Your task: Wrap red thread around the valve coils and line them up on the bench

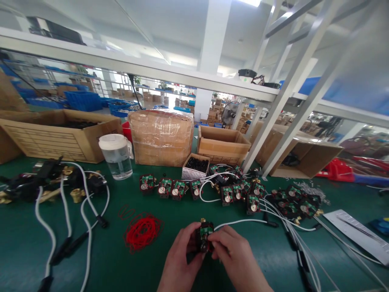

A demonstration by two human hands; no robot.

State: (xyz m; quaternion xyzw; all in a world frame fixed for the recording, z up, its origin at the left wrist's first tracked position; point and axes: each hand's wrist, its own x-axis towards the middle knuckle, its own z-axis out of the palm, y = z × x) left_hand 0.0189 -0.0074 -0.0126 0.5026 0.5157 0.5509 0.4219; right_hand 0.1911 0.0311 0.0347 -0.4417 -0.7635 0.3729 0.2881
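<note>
My left hand is closed around the side of a small black housing with a green circuit board, low in the middle of the view. A brass fitting sticks out at its top. From its right side a white cable runs to a black connector. My right hand pinches at the housing's lower right edge, and what its fingertips hold is hidden. To the left lies a tangled pile of thin red rings. Similar open housings stand in a row behind my hands.
More housings with white cables crowd the right side. A white box of small black parts, a lidded water jug and cardboard boxes stand along the back. Finished-looking black valves with cables lie left. A paper with tweezers lies right.
</note>
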